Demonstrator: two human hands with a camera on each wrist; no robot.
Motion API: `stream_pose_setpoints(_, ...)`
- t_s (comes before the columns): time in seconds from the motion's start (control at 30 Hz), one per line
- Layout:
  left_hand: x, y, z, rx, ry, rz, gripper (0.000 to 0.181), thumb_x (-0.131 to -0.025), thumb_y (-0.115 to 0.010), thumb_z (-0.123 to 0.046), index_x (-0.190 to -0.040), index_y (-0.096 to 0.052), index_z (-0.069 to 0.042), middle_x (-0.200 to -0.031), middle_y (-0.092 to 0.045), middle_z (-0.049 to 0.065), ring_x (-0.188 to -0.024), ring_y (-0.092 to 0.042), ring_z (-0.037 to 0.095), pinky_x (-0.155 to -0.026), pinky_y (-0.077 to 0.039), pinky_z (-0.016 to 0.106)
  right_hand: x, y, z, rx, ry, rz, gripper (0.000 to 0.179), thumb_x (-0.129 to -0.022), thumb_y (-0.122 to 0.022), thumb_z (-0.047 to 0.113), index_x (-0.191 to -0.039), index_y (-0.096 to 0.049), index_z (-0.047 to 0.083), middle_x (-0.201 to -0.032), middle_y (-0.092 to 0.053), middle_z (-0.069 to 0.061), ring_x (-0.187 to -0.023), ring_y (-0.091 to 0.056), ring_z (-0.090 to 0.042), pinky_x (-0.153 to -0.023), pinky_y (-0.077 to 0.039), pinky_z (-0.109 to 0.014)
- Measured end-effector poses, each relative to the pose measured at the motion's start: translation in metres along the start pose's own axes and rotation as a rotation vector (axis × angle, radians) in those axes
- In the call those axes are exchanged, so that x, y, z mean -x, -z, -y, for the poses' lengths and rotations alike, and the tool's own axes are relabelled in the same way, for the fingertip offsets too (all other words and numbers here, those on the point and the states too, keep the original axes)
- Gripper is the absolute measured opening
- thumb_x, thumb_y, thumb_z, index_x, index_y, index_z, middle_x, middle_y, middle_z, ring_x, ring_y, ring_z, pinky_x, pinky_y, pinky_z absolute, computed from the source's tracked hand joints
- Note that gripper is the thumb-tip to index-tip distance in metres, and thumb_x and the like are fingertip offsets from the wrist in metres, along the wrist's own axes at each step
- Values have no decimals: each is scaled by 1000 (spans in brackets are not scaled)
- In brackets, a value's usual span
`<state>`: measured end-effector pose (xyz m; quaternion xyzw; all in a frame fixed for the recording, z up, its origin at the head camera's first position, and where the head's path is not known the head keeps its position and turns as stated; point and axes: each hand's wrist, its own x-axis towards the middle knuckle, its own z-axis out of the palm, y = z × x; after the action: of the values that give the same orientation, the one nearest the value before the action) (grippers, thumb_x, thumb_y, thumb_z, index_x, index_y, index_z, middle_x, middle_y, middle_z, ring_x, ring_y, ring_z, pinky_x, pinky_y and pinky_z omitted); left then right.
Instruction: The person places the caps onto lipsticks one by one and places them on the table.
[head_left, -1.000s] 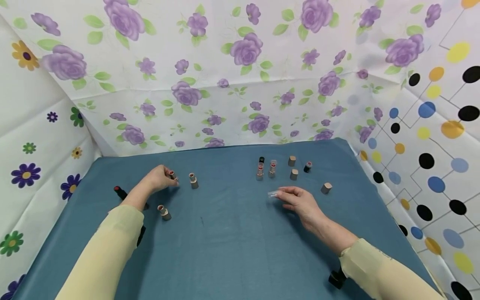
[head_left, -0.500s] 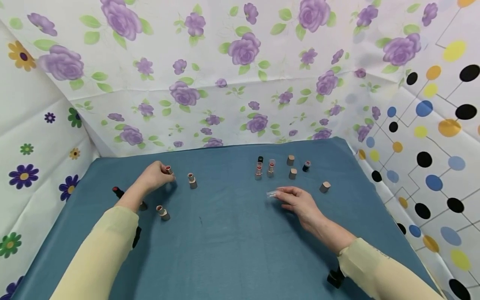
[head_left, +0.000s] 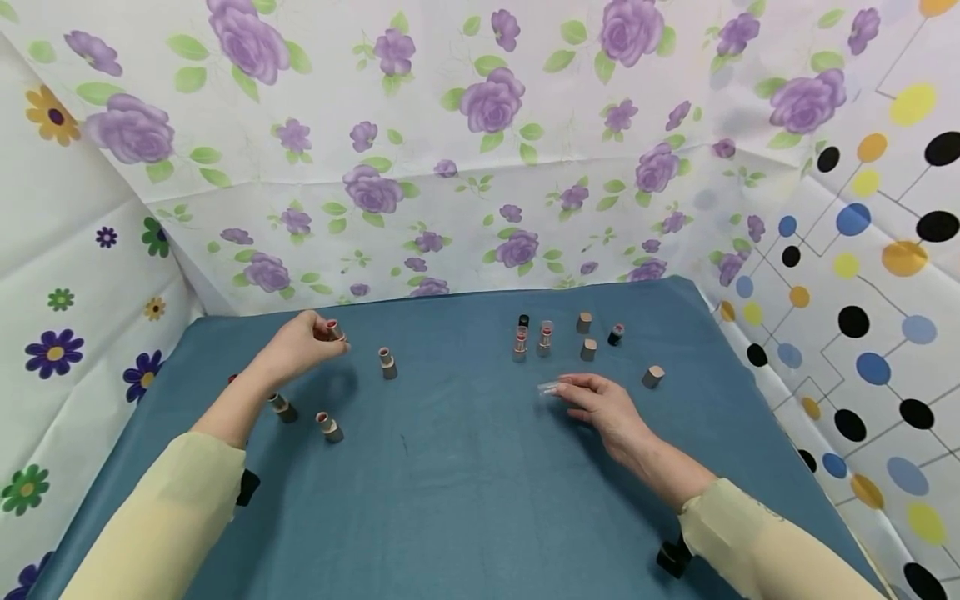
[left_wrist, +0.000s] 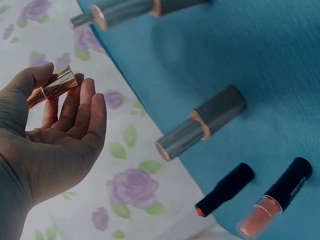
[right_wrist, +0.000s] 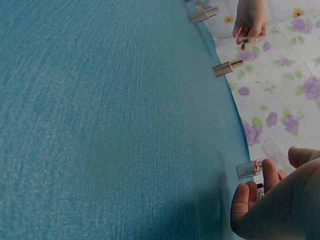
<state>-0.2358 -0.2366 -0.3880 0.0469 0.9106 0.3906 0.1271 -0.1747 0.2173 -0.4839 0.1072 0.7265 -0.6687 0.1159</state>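
Observation:
My left hand [head_left: 296, 348] pinches an uncapped lipstick [head_left: 335, 330] above the far left of the cloth. In the left wrist view its shiny gold tube [left_wrist: 60, 82] sits between thumb and fingers. Uncapped lipsticks with grey bases stand near this hand: one to its right [head_left: 387, 364], one in front [head_left: 330, 427] and one by the forearm [head_left: 283, 408]. Right of centre, my right hand [head_left: 603, 410] pinches a clear plastic cap [head_left: 548, 388] by its end, just above the cloth. Two clear-capped lipsticks [head_left: 520, 344] stand behind that cap.
Brownish-grey caps [head_left: 588, 349] stand at the back right, one lone cap [head_left: 653, 377] farther right. Nearby are a short black red-tipped lipstick [head_left: 616, 335] and a small black-topped item [head_left: 523, 320]. Black-based lipsticks [left_wrist: 226, 189] stand at the left. Patterned sheets [head_left: 450, 225] border the blue cloth [head_left: 465, 500].
My left hand has risen and drifted slightly left with the lipstick, exposing the grey-based lipstick by the forearm. The right hand and clear cap hold still.

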Motion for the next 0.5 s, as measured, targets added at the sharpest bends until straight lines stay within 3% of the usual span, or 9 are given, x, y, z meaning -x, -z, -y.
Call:
stream_pose_setpoints(0.2,14,-13,-18,2,-79,-11,31,-101,-66,-25,-115,-49,-3,-120,-58,18,-112,-58,33,-89,-50,48,-2,1,1,-6,-10,-14,51,-96,-76,32,-136,-62,4,-130,-64,-13,-126,-58,-30,-103,-49,-46)
stream_pose_setpoints(0.5,24,-49,-36,2,-172,54,28,-99,-68,-19,-113,-51,-3,-113,-60,14,-99,-60,26,-81,-50,41,-2,0,2,-17,0,-9,55,-96,-76,32,-139,-59,3,-133,-62,-13,-127,-58,-28,-104,-49,-46)
